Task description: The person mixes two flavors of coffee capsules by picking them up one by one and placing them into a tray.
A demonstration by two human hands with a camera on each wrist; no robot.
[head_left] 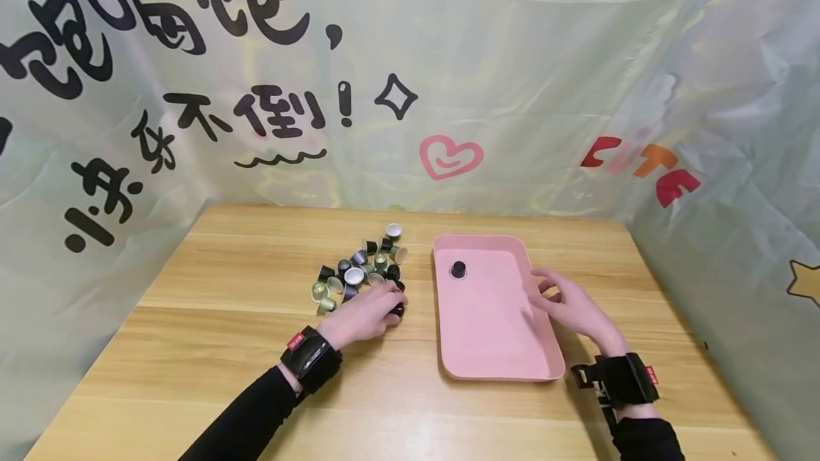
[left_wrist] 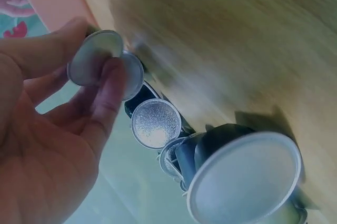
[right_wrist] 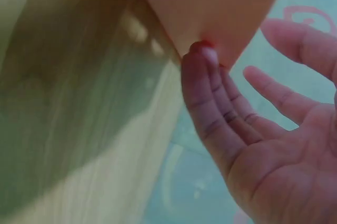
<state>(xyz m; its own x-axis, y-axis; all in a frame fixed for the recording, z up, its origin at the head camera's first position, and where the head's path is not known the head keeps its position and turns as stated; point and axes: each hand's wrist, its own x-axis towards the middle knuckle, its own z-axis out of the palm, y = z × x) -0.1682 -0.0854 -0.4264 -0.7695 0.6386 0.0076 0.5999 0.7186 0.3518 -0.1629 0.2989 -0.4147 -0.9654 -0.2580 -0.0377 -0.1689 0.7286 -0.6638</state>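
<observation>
Left hand (head_left: 366,313) pinching a capsule (left_wrist: 95,58) by its foil rim, at pile (head_left: 361,269) just left of pink tray (head_left: 500,368). Right hand (head_left: 570,304) relaxed, fingertips on tray's right rim. Capsule prob. light, thin-walled, slippery; best gripped at the sides.

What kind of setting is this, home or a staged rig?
Most likely a staged recording booth, not a home. A printed fabric backdrop with cartoon lettering and a heart wraps around a bare wooden table. The table carries only a pile of coffee capsules and a pink tray.
</observation>
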